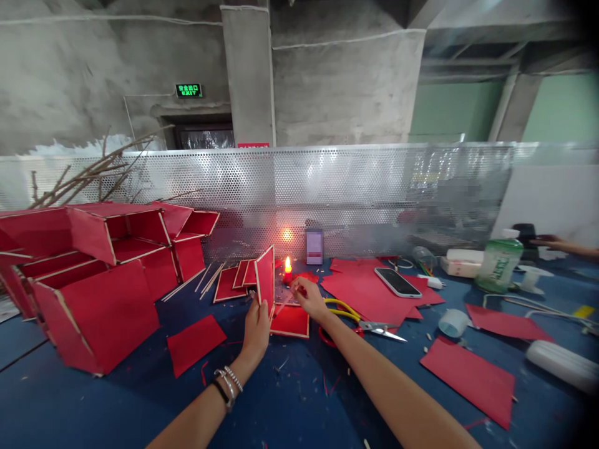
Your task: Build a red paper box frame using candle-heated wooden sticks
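My left hand (257, 324) is closed on the edge of a red panel (265, 280) with a pale stick frame, holding it upright. Its lower edge meets a second framed red panel (291, 322) lying flat on the table; I cannot tell if they are joined. Just right of it my right hand (306, 298) pinches a thin translucent stick (282, 305) that slants down toward the corner between the panels. Behind the fingers burns a small red candle (288, 272). Red-and-yellow-handled scissors (369, 327) lie beside my right wrist.
Red box-like frames (116, 312) are stacked at left, with branches (93, 171) behind. Framed panels (229, 285) and loose sticks (210, 280) lie nearer. Red sheets (355, 290), a phone (397, 282) and a green bottle (500, 262) are at right, where another person's hand (552, 242) shows.
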`<state>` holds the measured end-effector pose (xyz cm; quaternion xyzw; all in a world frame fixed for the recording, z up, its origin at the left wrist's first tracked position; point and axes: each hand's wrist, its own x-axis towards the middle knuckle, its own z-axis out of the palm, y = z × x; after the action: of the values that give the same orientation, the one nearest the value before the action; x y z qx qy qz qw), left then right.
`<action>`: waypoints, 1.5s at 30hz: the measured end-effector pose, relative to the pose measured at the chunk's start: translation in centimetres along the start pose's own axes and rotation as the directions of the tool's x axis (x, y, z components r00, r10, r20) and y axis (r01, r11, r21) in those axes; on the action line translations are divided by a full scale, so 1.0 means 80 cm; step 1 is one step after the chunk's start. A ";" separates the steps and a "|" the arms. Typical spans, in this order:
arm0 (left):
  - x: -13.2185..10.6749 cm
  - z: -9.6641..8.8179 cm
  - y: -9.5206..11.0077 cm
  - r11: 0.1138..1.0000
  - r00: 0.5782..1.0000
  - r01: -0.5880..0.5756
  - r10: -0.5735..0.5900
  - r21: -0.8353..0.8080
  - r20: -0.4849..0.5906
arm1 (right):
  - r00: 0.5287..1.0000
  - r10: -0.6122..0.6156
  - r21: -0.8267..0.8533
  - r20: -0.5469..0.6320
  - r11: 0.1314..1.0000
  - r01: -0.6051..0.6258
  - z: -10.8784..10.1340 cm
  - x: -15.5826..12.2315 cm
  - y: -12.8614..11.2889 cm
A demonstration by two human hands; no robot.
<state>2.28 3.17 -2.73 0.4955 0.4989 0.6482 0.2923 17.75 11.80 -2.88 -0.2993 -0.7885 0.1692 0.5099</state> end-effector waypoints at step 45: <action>0.002 0.000 -0.006 0.998 0.999 -0.041 0.040 0.044 0.028 | 0.907 0.313 0.449 0.281 0.793 -0.413 0.026 0.005 0.011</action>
<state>2.12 3.47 -3.14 0.5207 0.4992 0.6358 0.2749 15.96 12.80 -3.97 -0.2861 -0.6905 0.4900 0.4486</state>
